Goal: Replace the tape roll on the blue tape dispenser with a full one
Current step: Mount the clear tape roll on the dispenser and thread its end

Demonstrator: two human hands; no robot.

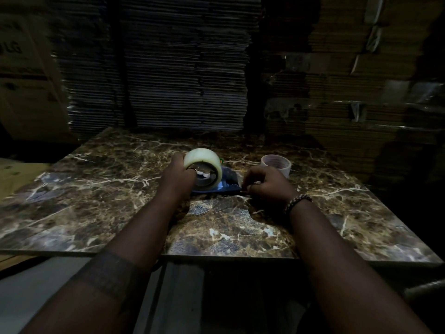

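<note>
Two bare forearms reach out over the near edge of a dark marble-patterned table (240, 227), the right wrist wearing a beaded bracelet (297, 202). The left hand (179, 174) grips a full roll of clear tape (204, 162) by its left side, fingers curled round the rim, and holds it upright on edge with the core facing the camera, right on top of the blue tape dispenser (227, 183), which lies flat mid-table. The right hand (265, 186) has its fingers curled in against the dispenser's right end; whether it pinches anything is lost in the dimness. Just beyond that hand a nearly spent tape roll (276, 165) lies flat on the table. Behind rise stacks of flattened cardboard (183, 68)
</note>
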